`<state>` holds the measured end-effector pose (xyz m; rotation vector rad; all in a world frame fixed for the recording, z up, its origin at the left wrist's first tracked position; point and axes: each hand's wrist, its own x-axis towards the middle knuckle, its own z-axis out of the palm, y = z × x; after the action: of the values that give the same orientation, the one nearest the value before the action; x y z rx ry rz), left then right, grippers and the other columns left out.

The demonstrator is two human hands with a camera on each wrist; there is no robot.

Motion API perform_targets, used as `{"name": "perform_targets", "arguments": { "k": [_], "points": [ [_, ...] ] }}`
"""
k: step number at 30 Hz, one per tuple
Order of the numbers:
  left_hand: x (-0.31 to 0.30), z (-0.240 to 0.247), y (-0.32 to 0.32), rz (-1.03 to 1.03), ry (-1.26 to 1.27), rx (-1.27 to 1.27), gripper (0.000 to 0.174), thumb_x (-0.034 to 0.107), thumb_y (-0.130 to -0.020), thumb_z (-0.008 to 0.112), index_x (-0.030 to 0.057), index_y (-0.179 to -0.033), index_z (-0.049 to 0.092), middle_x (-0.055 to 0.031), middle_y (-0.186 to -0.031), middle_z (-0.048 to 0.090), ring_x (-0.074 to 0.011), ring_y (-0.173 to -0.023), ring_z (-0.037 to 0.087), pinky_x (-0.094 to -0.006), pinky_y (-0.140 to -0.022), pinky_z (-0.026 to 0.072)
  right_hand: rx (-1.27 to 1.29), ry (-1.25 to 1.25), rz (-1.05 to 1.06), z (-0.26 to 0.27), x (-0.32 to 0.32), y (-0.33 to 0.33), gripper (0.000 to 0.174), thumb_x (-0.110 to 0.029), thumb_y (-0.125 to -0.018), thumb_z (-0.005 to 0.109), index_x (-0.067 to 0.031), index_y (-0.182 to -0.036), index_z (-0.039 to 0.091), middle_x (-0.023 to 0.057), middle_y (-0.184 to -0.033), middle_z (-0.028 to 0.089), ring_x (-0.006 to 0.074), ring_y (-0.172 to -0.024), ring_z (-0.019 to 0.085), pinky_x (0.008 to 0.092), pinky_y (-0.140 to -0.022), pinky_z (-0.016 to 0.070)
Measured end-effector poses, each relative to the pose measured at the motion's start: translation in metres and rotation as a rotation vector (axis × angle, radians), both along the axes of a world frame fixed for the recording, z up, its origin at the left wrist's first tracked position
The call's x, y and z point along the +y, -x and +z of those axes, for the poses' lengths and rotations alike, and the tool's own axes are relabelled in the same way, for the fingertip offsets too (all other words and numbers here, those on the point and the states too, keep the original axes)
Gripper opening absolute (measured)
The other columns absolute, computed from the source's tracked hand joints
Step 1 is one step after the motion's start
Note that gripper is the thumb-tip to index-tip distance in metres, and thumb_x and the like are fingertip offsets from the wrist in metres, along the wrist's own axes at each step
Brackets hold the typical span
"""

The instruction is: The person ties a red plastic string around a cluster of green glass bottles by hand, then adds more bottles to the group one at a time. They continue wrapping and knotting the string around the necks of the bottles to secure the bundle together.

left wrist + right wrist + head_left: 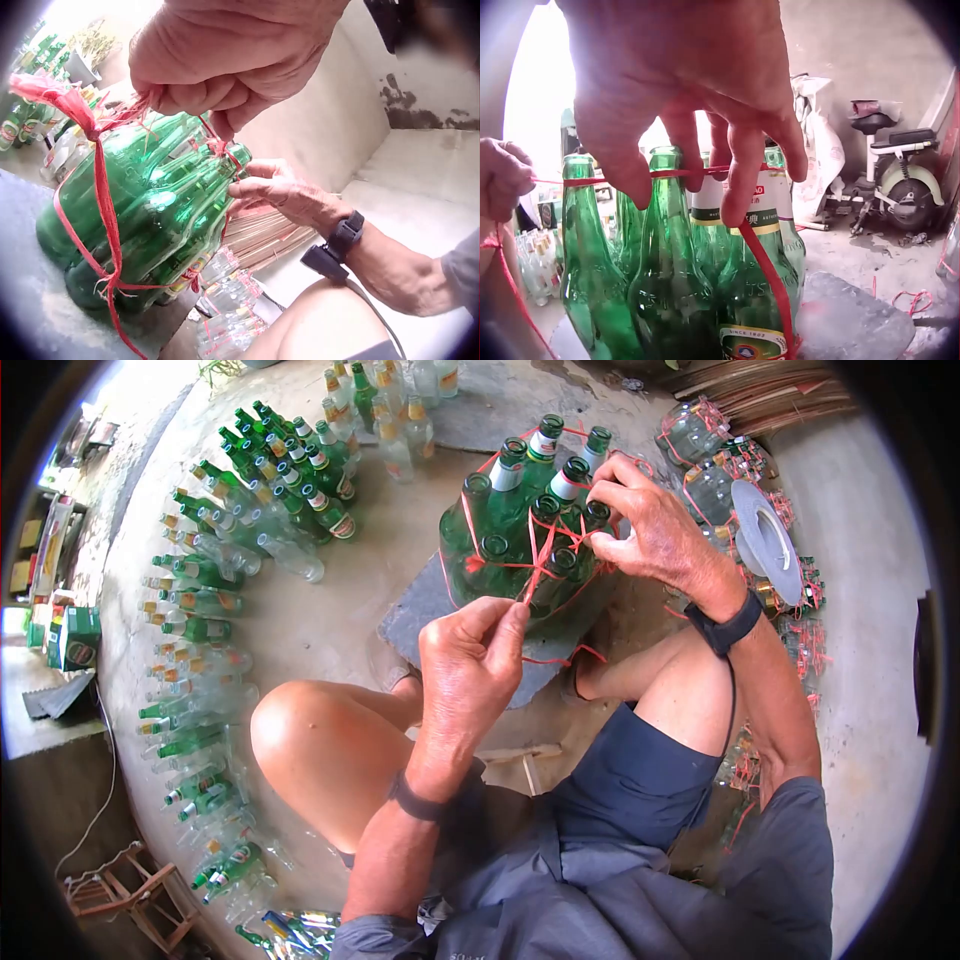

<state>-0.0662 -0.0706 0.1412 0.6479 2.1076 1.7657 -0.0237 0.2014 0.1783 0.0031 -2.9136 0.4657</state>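
Observation:
A bundle of green glass bottles (487, 575) stands upright on a grey slab, bound with red plastic twine (107, 217). My left hand (470, 660) pinches a twisted strand of this twine at the bundle's near side. A knot (93, 134) shows just below that fist in the left wrist view. At the bundle's right side, my right hand (645, 525) reaches over the bottle tops. Its thumb and fingers lie around the neck of one green bottle (664, 225), where the twine runs tight across the necks.
Rows of loose green and clear bottles (195, 630) curve along the left. Tied bundles (695, 435) line the right wall, with a grey hat (768, 543) on top of some. The grey slab (415, 615) lies between the feet. A scooter (900, 176) stands behind.

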Motion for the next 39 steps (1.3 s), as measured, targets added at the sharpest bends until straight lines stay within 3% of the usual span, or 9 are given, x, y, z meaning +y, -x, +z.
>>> {"name": "perform_targets", "arguments": {
  "k": [2, 7, 9, 12, 15, 18, 20, 25, 39],
  "points": [
    [0.002, 0.003, -0.002, -0.026, 0.019, 0.009, 0.012, 0.007, -0.096, 0.072, -0.0033, -0.091, 0.074, -0.0145, -0.061, 0.06, -0.0124, -0.053, 0.057, -0.0312, -0.055, 0.0473, -0.086, -0.001, 0.043, 0.005, 0.006, 0.004, 0.034, -0.015, -0.077, 0.074, 0.0034, -0.102, 0.062, 0.014, -0.112, 0.059, 0.0316, -0.097, 0.065, 0.0409, -0.081, 0.0558],
    [0.005, 0.004, -0.003, -0.051, 0.03, 0.018, 0.012, 0.008, -0.095, 0.072, -0.0028, -0.091, 0.074, -0.0154, -0.062, 0.061, -0.0148, -0.053, 0.059, -0.0319, -0.055, 0.0474, -0.168, 0.015, 0.097, 0.011, 0.013, 0.011, 0.034, -0.012, -0.078, 0.074, 0.0024, -0.106, 0.062, 0.013, -0.117, 0.06, 0.0329, -0.102, 0.066, 0.0415, -0.084, 0.0564],
    [0.004, 0.004, -0.003, -0.055, 0.041, 0.023, 0.011, 0.008, -0.095, 0.072, -0.0026, -0.091, 0.074, -0.0158, -0.062, 0.062, -0.0156, -0.053, 0.059, -0.0321, -0.055, 0.0475, -0.049, -0.095, 0.123, 0.006, 0.011, 0.008, 0.039, -0.012, -0.078, 0.074, 0.0006, -0.114, 0.063, 0.0137, -0.122, 0.061, 0.0359, -0.11, 0.066, 0.0439, -0.09, 0.0564],
    [0.004, 0.002, -0.002, -0.052, 0.03, 0.021, 0.011, 0.008, -0.095, 0.072, -0.0025, -0.091, 0.074, -0.016, -0.063, 0.063, -0.0154, -0.054, 0.061, -0.032, -0.055, 0.0478, 0.074, -0.167, 0.052, 0.012, -0.008, -0.005, 0.043, -0.013, -0.081, 0.071, -0.0018, -0.121, 0.064, 0.0152, -0.125, 0.06, 0.039, -0.108, 0.068, 0.0469, -0.089, 0.0592],
    [0.002, 0.003, -0.001, -0.043, 0.027, 0.023, 0.012, 0.008, -0.096, 0.072, -0.0025, -0.091, 0.075, -0.016, -0.063, 0.063, -0.0152, -0.054, 0.061, -0.0318, -0.056, 0.0482, 0.117, -0.017, -0.004, 0.026, -0.045, -0.016, 0.05, -0.009, -0.079, 0.076, -0.0034, -0.127, 0.062, 0.017, -0.126, 0.06, 0.0387, -0.117, 0.064, 0.0451, -0.096, 0.0551],
    [-0.001, 0.004, 0.003, -0.017, 0.085, 0.034, 0.013, 0.009, -0.096, 0.072, -0.0031, -0.091, 0.075, -0.0149, -0.062, 0.063, -0.0127, -0.055, 0.059, -0.0317, -0.056, 0.0482, 0.004, 0.102, -0.006, 0.016, -0.068, -0.023, 0.043, -0.016, -0.078, 0.084, -0.0038, -0.116, 0.068, 0.0141, -0.115, 0.061, 0.036, -0.102, 0.068, 0.0432, -0.086, 0.0571],
    [-0.004, 0.003, 0.006, -0.025, 0.082, -0.022, 0.017, 0.011, -0.098, 0.073, -0.0058, -0.095, 0.076, 0.0032, -0.065, 0.058, -0.0032, -0.065, 0.049, -0.0256, -0.057, 0.0426, 0.023, 0.073, -0.04, 0.005, -0.074, -0.022, 0.042, -0.019, -0.079, 0.086, -0.003, -0.114, 0.069, 0.0135, -0.112, 0.061, 0.0352, -0.098, 0.069, 0.0424, -0.082, 0.0574],
    [-0.01, -0.004, 0.015, 0.033, 0.128, -0.017, 0.018, 0.01, -0.098, 0.073, -0.007, -0.095, 0.075, 0.004, -0.067, 0.057, -0.0034, -0.066, 0.049, -0.0259, -0.058, 0.0422, 0.161, 0.14, 0.005, -0.008, -0.07, -0.014, 0.037, -0.015, -0.08, 0.086, -0.0007, -0.108, 0.066, 0.0123, -0.104, 0.058, 0.0344, -0.091, 0.067, 0.0414, -0.077, 0.0562],
    [-0.01, 0.006, 0.017, 0.045, 0.21, 0.078, 0.018, 0.011, -0.097, 0.073, -0.0068, -0.096, 0.074, 0.0012, -0.065, 0.057, -0.0044, -0.066, 0.049, -0.0266, -0.058, 0.0415, 0.174, 0.179, 0.105, -0.013, -0.056, -0.012, 0.034, -0.006, -0.077, 0.084, 0.0023, -0.102, 0.062, 0.0145, -0.104, 0.053, 0.0344, -0.091, 0.062, 0.0414, -0.079, 0.0536]
  ]
}}
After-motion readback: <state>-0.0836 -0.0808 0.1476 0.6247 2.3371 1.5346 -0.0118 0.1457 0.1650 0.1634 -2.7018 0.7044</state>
